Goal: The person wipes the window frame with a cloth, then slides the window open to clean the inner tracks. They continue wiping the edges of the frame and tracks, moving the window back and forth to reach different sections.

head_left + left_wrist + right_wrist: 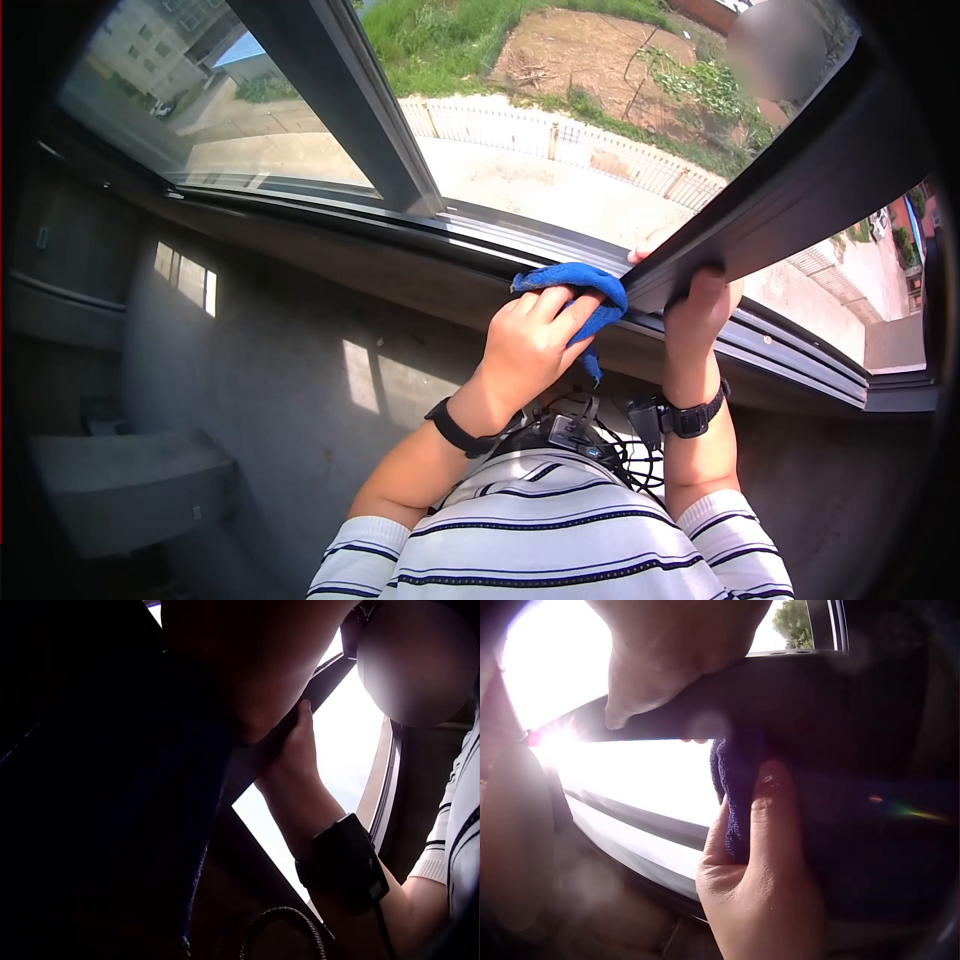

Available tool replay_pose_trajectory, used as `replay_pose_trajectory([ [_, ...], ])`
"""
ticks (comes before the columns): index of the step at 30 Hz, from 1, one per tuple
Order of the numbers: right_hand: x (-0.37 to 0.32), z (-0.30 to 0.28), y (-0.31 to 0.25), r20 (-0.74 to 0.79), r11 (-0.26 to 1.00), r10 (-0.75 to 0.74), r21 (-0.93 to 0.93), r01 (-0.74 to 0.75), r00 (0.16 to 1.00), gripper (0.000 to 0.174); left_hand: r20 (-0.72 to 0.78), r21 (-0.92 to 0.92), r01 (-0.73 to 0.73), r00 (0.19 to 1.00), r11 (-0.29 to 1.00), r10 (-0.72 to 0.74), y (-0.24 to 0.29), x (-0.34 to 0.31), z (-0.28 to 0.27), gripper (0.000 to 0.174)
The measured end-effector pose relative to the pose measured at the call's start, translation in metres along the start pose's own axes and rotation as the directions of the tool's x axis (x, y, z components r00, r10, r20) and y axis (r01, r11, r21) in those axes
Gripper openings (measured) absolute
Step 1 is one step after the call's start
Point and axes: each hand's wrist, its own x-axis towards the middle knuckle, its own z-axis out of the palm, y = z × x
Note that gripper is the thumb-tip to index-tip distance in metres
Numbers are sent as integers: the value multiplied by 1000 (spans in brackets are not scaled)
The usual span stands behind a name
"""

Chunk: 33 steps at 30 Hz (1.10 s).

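Observation:
In the head view, a blue cloth [570, 280] is bunched under the fingers of my left hand [530, 345], against the lower end of a dark window frame [740, 215]. The right wrist view shows the left hand [761, 877] pinching the cloth [735, 799], its thumb laid along it. My right hand [697, 315] grips the same frame just to the right, thumb on the near face; its other fingers are largely hidden. In the left wrist view, the cloth is a dark mass [112, 795], and the right hand [296, 757] rests around the frame.
Metal sill tracks [800, 360] run below the frame, beside a wall ledge. Another glazed sash [350, 110] stands at the left. Outside lie a white fence [490, 125] and grass. A black cable [640, 465] hangs by the waist. Bottom left is a grey block-like surface [130, 475].

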Motion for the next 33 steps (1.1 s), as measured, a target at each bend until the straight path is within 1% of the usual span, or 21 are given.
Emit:
replay_pose_trajectory([
  [1,1,-1,0,9,998,17,-57,-16,1000,75,-22,13,29,999,999,-29,-5,0,-6,46],
  [4,2,4,-8,8,997,34,-65,-34,999,75,-109,41,129,986,991,-124,-30,-8,-21,40],
  [7,1,2,-6,30,998,35,-56,-33,999,74,-194,8,200,961,980,-195,-55,-14,-35,36],
  [8,2,2,-7,27,998,33,-59,-31,999,74,-255,-23,228,940,973,-227,-62,-14,-37,38],
  [12,2,2,-7,35,998,30,-54,-28,999,73,-410,104,362,864,926,-292,-85,-17,-54,33],
  [13,2,2,-7,35,998,29,-55,-27,999,72,-389,47,462,825,885,-410,-89,-20,-60,26],
  [14,1,1,-7,34,998,29,-55,-27,999,72,-420,-5,446,811,895,-407,-96,-20,-66,24],
  [16,2,1,-7,39,998,16,-54,-14,999,72,-451,2,509,769,861,-453,-109,-20,-76,23],
  [18,2,1,-6,41,998,12,-57,-10,999,72,-467,27,507,769,862,-437,-112,-18,-78,23],
  [20,2,2,-6,37,998,6,-60,-4,999,72,-463,-56,537,733,841,-499,-112,-15,-78,23],
  [21,2,5,-5,24,998,2,-63,-1,1000,72,-468,-38,558,723,829,-508,-109,-13,-77,23],
  [22,2,6,-5,14,998,-1,-66,2,1000,73,-467,-37,558,724,829,-508,-102,-10,-75,23],
  [24,2,5,-5,22,998,0,-65,1,1000,73,-406,32,444,824,896,-394,-86,-8,-66,23],
  [26,1,4,-4,35,998,1,-59,1,999,73,-335,21,383,873,924,-354,-66,-12,-51,23],
  [27,0,4,-3,16,997,-8,-78,9,1000,74,-295,13,351,896,936,-332,-57,-15,-42,26],
  [28,0,4,-3,-3,995,-18,-97,17,1000,74,-241,-75,306,918,949,-315,-48,-14,-35,31],
  [29,-1,2,-1,-1,996,-16,-91,16,1000,74,-187,-118,313,925,942,-330,-39,-15,-27,33],
  [30,-1,0,2,-9,994,-19,-111,18,1000,75,-149,-129,270,946,954,-288,-30,-12,-22,36],
  [31,-1,-2,4,-15,991,-23,-131,20,1000,75,-141,-121,201,966,972,-217,-26,-11,-13,46],
  [32,-1,-3,5,-7,992,-21,-122,20,1000,75,-132,-108,151,978,983,-164,-21,-11,-4,47],
  [33,-1,-3,5,-11,995,-18,-95,17,1000,76,-89,-92,110,989,990,-118,-14,-9,2,47],
])
